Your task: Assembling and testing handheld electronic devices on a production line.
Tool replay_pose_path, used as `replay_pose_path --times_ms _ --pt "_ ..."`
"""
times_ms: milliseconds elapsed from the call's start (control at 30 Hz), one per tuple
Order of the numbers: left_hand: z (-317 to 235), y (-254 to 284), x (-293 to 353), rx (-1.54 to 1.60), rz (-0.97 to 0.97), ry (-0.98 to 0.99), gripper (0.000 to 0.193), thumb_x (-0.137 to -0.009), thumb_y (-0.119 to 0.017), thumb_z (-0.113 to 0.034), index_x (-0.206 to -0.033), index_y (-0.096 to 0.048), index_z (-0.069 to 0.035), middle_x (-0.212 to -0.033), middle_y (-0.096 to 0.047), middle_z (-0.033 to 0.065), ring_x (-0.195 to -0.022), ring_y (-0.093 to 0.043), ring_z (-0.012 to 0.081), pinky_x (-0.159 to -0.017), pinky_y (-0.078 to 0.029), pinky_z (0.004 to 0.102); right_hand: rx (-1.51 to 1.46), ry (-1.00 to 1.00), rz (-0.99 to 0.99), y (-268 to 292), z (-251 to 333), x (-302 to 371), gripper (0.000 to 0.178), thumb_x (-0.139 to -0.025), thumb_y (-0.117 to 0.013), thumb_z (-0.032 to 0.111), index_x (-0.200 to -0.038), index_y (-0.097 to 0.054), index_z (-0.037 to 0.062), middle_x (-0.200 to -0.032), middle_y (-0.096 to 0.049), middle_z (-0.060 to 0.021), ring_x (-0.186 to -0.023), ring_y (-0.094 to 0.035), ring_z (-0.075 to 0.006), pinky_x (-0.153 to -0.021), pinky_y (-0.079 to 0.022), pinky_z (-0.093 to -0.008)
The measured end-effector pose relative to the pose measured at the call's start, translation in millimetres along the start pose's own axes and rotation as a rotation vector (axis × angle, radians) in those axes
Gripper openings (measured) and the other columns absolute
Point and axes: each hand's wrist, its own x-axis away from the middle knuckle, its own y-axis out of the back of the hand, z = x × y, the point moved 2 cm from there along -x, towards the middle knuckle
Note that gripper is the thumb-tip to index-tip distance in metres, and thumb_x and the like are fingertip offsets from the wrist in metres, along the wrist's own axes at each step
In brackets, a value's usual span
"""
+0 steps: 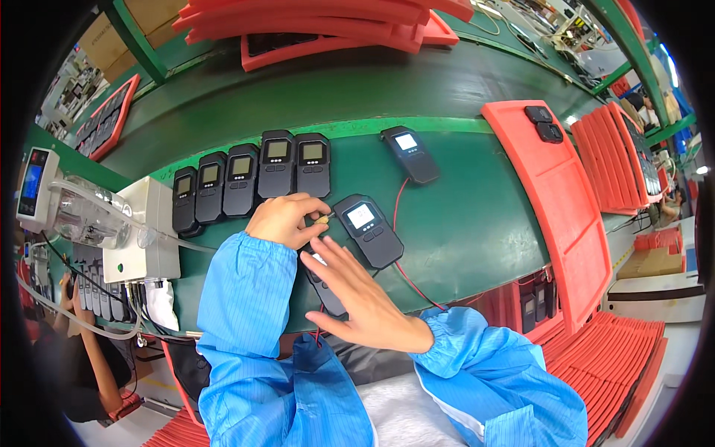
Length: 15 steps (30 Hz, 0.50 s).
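Note:
My left hand (284,219) pinches a small tan-tipped connector (322,220) next to a dark handheld device with a lit screen (368,230) lying on the green bench (447,223). My right hand (361,293) is flat, fingers spread, resting on another dark device (322,281) near the bench's front edge. A third lit device (410,153) lies farther back, with a red wire (397,205) running from it toward me. Both sleeves are blue.
Several dark devices (246,177) stand in a row at the left, beside a white box (145,231). A red foam tray (555,201) holding two dark parts lies at the right, with more red trays stacked behind and below. Another person's arm (89,357) shows at lower left.

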Motion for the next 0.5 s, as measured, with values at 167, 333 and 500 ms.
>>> replay_pose_path --times_ms 167,333,500 --pt "4 0 3 0.022 0.014 -0.039 0.025 -0.078 -0.071 -0.008 -0.103 -0.071 -0.009 -0.088 -0.068 0.007 -0.071 -0.067 0.0214 -0.064 -0.054 0.0317 -0.128 -0.066 -0.049 -5 -13 -3 0.082 -0.077 -0.072 0.007 -0.148 -0.031 0.0046 -0.153 -0.028 -0.022 -0.143 -0.025 -0.038 -0.114 -0.028 -0.0456" --pt "2 3 10 0.022 0.07 -0.007 0.026 -0.081 -0.07 -0.012 -0.106 -0.071 -0.012 -0.091 -0.069 0.0095 -0.073 -0.069 0.0236 -0.068 -0.055 0.0361 -0.195 -0.097 -0.032 4 -19 2 0.085 -0.072 -0.069 0.001 -0.148 -0.03 0.005 -0.152 -0.03 -0.0223 -0.143 -0.025 -0.0384 -0.114 -0.028 -0.0443" --pt "1 1 9 -0.025 0.032 -0.024 0.025 -0.082 -0.068 -0.011 -0.107 -0.072 -0.012 -0.09 -0.069 0.0109 -0.076 -0.068 0.0279 -0.071 -0.055 0.0373 -0.19 -0.11 -0.03 6 -19 4 0.087 -0.07 -0.069 -0.001 -0.148 -0.03 0.0055 -0.151 -0.031 -0.0225 -0.143 -0.026 -0.038 -0.114 -0.029 -0.0431"
